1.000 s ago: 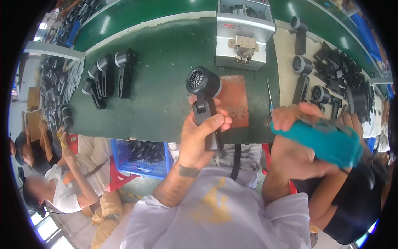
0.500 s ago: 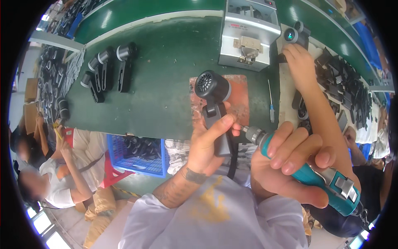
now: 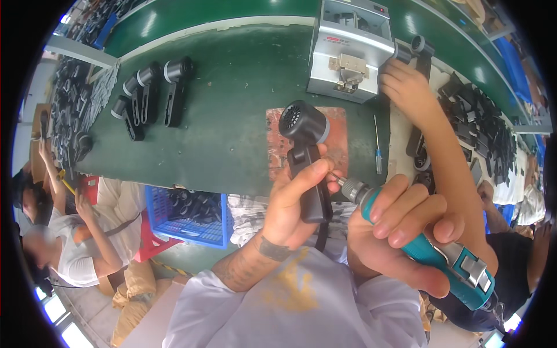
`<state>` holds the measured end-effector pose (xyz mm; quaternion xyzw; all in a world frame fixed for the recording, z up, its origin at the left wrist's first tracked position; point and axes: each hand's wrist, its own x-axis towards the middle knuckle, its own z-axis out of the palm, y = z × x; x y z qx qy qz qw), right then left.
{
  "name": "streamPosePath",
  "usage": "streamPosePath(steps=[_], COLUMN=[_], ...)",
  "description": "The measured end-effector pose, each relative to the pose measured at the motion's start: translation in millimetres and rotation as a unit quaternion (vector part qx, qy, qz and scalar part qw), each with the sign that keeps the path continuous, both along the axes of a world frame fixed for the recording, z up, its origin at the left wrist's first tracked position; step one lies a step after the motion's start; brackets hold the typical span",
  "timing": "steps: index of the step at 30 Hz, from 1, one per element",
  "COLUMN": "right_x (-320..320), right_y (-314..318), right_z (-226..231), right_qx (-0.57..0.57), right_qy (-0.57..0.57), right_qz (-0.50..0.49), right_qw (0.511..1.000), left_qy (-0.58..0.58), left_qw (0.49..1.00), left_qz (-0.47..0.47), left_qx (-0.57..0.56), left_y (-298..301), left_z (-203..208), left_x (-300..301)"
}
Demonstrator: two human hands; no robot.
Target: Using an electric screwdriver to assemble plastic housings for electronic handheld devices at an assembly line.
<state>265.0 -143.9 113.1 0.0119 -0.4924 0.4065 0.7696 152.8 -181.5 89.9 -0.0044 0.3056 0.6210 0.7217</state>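
Note:
My left hand point(image 3: 293, 200) is wrapped round the handle of a black handheld fan point(image 3: 303, 124), its round grilled head pointing up and to the left. In my right hand point(image 3: 400, 223) lies a teal electric screwdriver point(image 3: 432, 252), slanting up-left across my palm. Its metal chuck point(image 3: 352, 188) is close beside my left fingertips, and the thin bit reaches the side of the fan's handle. Whether the bit sits in a screw is hidden by my fingers. Under the fan's head is a worn reddish mat point(image 3: 279, 136) on the green table point(image 3: 226, 110).
Several finished-looking fans point(image 3: 174, 93) lie at the table's left. A silver machine point(image 3: 348, 58) stands at the back, with a loose screwdriver point(image 3: 378, 153) to its right. A co-worker's arm point(image 3: 441, 133) reaches in past black parts point(image 3: 484, 127). A blue crate point(image 3: 188, 232) sits below the left edge.
The fan in my left hand has shifted and turned slightly to the right. The co-worker's hand at the right has moved left with a fan, toward the silver machine. My screwdriver has barely moved.

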Motion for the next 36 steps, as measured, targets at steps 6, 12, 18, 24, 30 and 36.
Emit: streamPosePath(steps=[6, 12, 18, 24, 30, 36], right_x=[2, -1, -1, 3, 11, 13], right_y=[0, -1, 1, -2, -9, -10], right_z=[1, 1, 0, 5, 16, 14], right_qx=[0.002, 0.013, 0.024, 0.001, -0.018, 0.009], right_qy=[0.006, 0.017, 0.013, 0.004, -0.034, -0.067], right_qz=[-0.018, -0.026, -0.024, -0.034, -0.037, -0.037], right_qw=[1.0, 0.999, 0.999, 0.999, 0.999, 0.997], left_qy=[0.009, 0.006, 0.016, 0.026, 0.219, 0.357], left_qw=[1.0, 1.0, 0.999, 0.999, 0.972, 0.924], left_qz=[-0.02, -0.028, -0.029, -0.027, -0.057, -0.104], left_qx=[0.005, -0.013, -0.006, 0.006, 0.058, 0.089], left_y=[0, -4, -6, -3, -5, -6], left_z=[0, -2, -4, -3, -14, -12], left_x=[4, 3, 3, 3, -4, -9])
